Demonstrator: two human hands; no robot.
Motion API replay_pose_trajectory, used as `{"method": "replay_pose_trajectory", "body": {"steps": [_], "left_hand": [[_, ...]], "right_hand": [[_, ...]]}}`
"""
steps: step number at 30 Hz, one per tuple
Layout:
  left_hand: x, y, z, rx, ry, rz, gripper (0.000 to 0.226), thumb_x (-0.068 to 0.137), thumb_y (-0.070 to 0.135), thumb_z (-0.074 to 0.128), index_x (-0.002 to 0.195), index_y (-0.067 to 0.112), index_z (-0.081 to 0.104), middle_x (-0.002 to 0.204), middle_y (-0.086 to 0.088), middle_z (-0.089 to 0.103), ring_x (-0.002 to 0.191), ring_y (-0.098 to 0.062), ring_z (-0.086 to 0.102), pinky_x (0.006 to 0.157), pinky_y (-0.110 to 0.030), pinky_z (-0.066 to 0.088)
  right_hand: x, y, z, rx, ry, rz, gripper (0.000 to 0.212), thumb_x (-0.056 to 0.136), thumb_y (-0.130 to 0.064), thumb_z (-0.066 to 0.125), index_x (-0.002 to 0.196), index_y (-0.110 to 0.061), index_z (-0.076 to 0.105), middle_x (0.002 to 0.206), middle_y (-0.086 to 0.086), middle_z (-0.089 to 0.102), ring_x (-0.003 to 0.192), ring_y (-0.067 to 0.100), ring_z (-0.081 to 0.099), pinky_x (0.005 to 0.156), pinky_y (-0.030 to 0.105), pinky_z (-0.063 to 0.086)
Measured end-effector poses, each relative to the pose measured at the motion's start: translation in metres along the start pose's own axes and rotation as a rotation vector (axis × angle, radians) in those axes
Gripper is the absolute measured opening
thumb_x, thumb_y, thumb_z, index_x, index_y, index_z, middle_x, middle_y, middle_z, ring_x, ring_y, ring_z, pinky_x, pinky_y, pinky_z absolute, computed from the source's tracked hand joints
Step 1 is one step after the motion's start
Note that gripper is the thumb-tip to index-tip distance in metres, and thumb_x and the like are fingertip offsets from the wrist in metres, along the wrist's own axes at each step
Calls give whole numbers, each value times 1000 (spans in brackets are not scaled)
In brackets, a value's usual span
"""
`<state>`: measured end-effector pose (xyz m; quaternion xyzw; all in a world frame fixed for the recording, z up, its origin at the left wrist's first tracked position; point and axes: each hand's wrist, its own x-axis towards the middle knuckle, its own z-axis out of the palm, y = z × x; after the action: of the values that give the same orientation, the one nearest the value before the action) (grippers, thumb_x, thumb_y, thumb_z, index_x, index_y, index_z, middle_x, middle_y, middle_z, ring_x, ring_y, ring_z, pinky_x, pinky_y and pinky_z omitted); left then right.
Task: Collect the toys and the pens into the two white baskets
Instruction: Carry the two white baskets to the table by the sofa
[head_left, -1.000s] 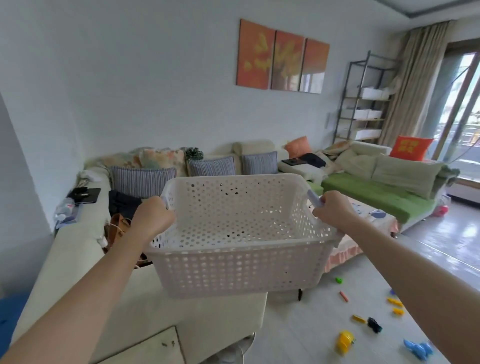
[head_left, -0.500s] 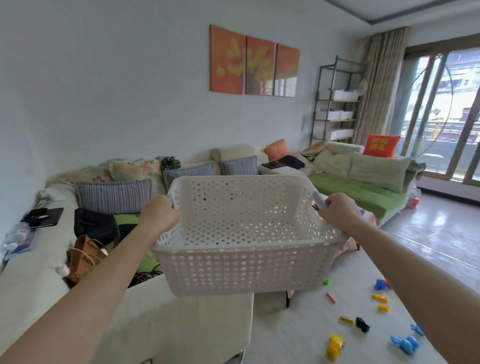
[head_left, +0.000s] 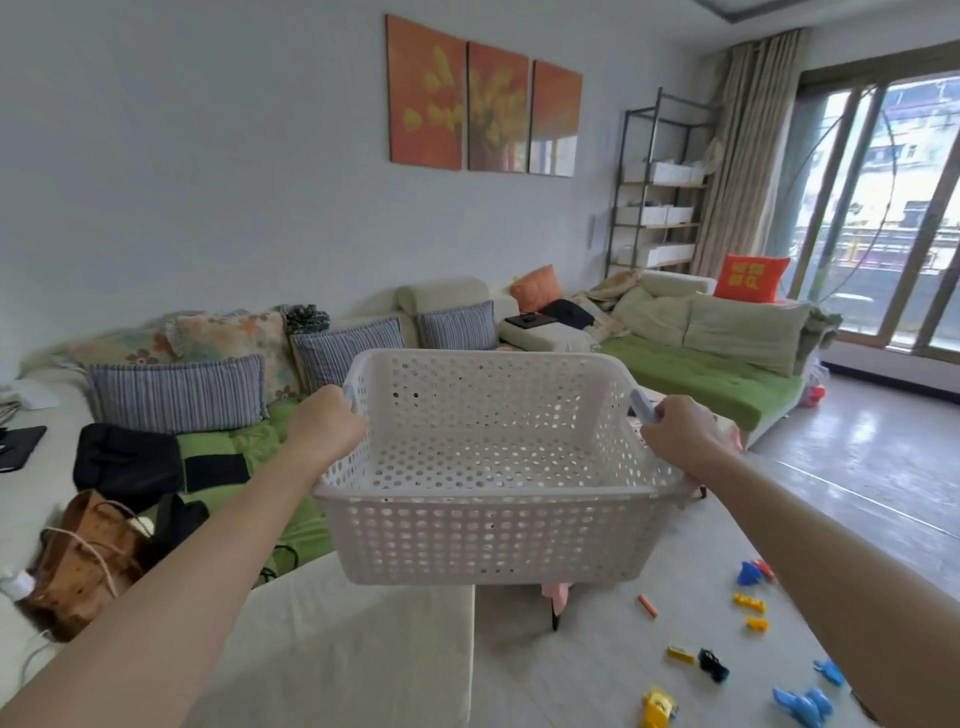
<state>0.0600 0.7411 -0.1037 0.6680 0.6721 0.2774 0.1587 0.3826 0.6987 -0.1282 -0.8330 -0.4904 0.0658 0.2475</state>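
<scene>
Living-room floor (head_left: 857, 467) right-below white basket (head_left: 488, 525): scattered toys (head_left: 657, 707), orange stick (head_left: 647, 606), maybe pen. Left hand (head_left: 324, 431), right hand (head_left: 678, 441) each curled round basket's side handles; basket empty, aloft. Since second ago: view swung right, grip unchanged. Collecting not started.

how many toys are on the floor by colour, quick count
yellow toys: 4
blue toys: 3
black toy: 1
orange stick: 1
total: 9
The red bit against the far blue toy may be part of it, so it is not counted.
</scene>
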Motion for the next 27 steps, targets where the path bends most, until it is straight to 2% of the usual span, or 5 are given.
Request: {"method": "replay_pose_trajectory", "body": {"steps": [7,12,17,21,27], "left_hand": [[70,63,75,-32,8,-7,36,89,-6,36,59,12,28,137,-26,41,43,-13,15,44,-24,14],[121,81,121,-42,15,-72,35,91,-1,39,61,14,29,67,-8,45,47,-16,21,48,-26,17],[159,111,157,6,-36,-80,17,89,-4,36,88,2,52,129,-19,51,48,-16,24,48,-27,18],[213,128,192,23,-30,-86,29,90,-4,36,65,11,34,131,-20,49,48,-16,23,48,-27,18],[312,135,241,6,-36,-57,36,88,-5,36,123,-2,46,123,-16,52,50,-17,31,47,-27,26]], "right_hand": [[126,38,1,68,-2,-35,9,84,-4,46,78,-1,54,69,11,52,51,17,44,49,26,34],[189,56,6,46,-5,-65,21,85,-7,48,64,-8,45,62,5,46,51,16,41,48,26,32],[245,75,22,17,-22,-43,8,85,-9,50,81,-3,54,70,9,52,62,23,48,50,26,33],[304,84,42,-11,-43,-32,7,83,-9,51,84,-3,55,70,8,53,62,22,49,47,25,31],[393,78,74,-7,-50,10,9,84,-10,50,82,-2,53,66,7,50,59,21,48,48,25,32]]}}
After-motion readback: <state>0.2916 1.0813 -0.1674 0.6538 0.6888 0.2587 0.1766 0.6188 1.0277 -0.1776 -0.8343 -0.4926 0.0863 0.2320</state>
